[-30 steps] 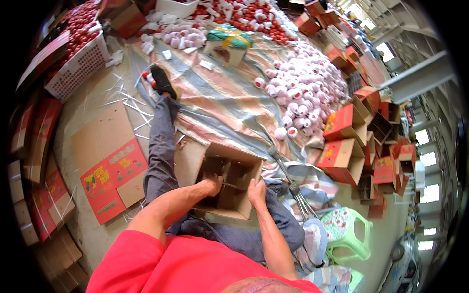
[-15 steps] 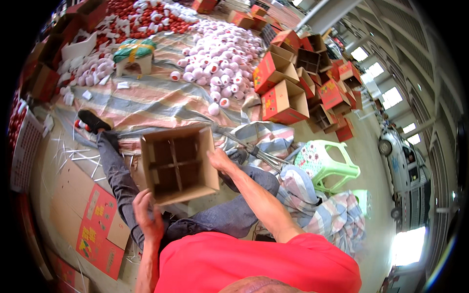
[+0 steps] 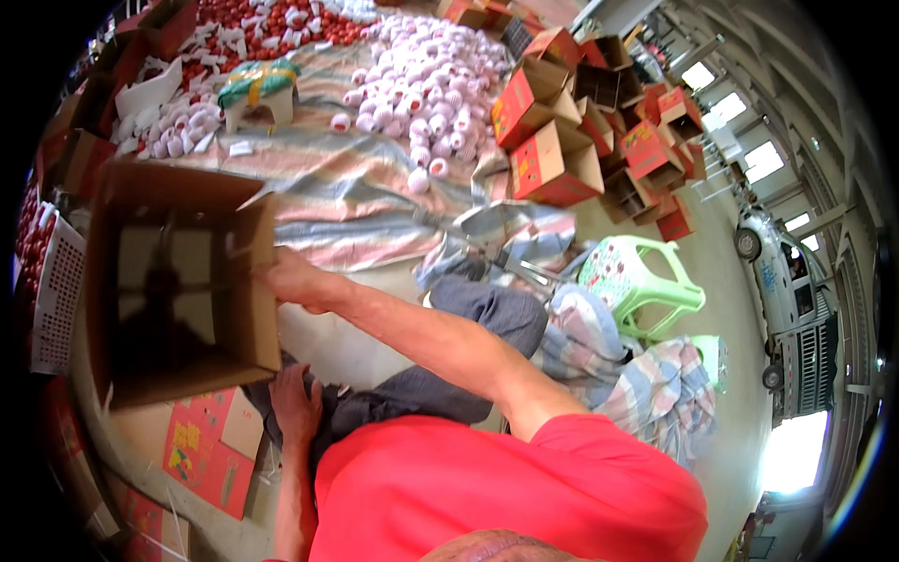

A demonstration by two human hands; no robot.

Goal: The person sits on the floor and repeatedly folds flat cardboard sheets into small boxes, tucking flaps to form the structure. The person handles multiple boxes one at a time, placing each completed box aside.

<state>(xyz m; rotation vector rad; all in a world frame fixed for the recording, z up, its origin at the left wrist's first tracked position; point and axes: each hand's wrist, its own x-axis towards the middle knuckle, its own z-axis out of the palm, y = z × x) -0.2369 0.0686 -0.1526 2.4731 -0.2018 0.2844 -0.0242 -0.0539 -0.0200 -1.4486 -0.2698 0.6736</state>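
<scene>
An open cardboard box (image 3: 251, 323) is raised at my left, its mouth toward me and its inside in shadow. My right hand (image 3: 298, 281) reaches across my body, closed on the box's right edge. Below that arm, my left hand (image 3: 297, 403) rests with its fingers laid along my grey trouser leg (image 3: 384, 398), apart from the box. A flattened red and brown carton (image 3: 211, 450) lies on the floor beside my left forearm, partly covered by the raised box.
Ahead, foam-netted fruit (image 3: 431, 84) is heaped on a striped sheet (image 3: 346, 187). A padded stool (image 3: 257, 94) stands there. Several open cartons (image 3: 557, 164) pile up at right, near a green plastic stool (image 3: 646, 286). A white crate (image 3: 58, 290) of red fruit sits far left.
My right hand has swung the box from between my legs to the left and up. The dividers no longer show clearly inside it. My left hand has come down onto my leg.
</scene>
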